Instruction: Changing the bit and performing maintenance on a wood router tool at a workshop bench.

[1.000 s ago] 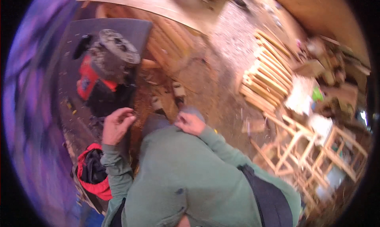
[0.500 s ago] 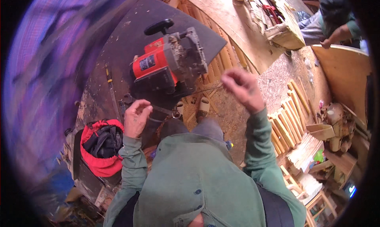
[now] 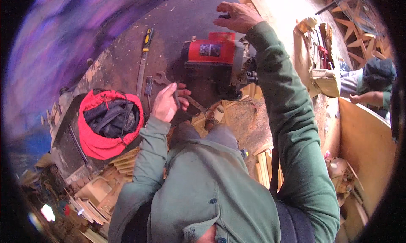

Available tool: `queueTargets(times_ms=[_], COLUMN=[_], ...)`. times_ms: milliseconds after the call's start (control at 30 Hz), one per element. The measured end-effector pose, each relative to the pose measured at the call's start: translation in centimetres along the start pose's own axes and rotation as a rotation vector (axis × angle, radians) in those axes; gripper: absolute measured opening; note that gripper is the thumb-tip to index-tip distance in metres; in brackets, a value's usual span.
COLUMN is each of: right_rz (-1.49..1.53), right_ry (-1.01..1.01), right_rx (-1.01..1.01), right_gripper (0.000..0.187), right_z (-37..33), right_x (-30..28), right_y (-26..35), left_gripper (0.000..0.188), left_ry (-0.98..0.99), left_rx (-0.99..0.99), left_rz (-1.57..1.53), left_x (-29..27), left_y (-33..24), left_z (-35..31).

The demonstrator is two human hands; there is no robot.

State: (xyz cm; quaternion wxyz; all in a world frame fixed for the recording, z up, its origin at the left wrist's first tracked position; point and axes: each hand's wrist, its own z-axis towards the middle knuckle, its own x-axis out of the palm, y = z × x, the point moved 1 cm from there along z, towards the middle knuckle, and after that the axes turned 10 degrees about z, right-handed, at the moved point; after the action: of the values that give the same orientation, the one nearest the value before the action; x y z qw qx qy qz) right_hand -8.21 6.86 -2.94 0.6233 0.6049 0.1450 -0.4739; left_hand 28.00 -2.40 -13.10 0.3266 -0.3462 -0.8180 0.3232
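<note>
An orange-red router [image 3: 215,52] with a black and grey body lies on its side on the dark tabletop [image 3: 127,44]. My right hand [image 3: 241,17] reaches across its far side, its fingers bent round the black knob handle [image 3: 224,16], most of which is hidden. Nearer to me, my left hand [image 3: 169,102] is half curled, with thumb and fingers apart and nothing plainly held. It hovers over a wrench [image 3: 196,104], whose open jaw lies on the tabletop and whose ring end sticks out past the near edge.
Left of my hand lie a yellow-and-black-handled file [image 3: 146,40] and a small screwdriver-like tool [image 3: 149,87]. A red drawstring bag [image 3: 91,135] with dark contents sits at the near left. At right are a tool box [image 3: 325,80], a wooden panel [image 3: 363,128] and another person's hand [image 3: 366,98].
My right hand has gone forward from the right onto the router's knob handle. My left hand has opened from a pinch. The whole view has shifted, putting the router further right.
</note>
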Motion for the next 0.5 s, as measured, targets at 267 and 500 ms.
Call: queueTargets(times_ms=[267, 500], right_rz=[-0.253, -0.139], right_ry=[0.256, 0.391], right_rx=[0.251, 0.411], right_gripper=[0.05, 0.051], right_z=[2.4, 2.8], right_x=[2.9, 2.6], right_y=[-3.9, -5.6], left_gripper=[0.072, 0.096], left_ry=[0.263, 0.427], left_rx=[-0.279, -0.311], left_rz=[-0.612, -0.692], left_x=[3.2, 5.9], left_y=[2.4, 1.1], left_z=[-0.9, -1.8])
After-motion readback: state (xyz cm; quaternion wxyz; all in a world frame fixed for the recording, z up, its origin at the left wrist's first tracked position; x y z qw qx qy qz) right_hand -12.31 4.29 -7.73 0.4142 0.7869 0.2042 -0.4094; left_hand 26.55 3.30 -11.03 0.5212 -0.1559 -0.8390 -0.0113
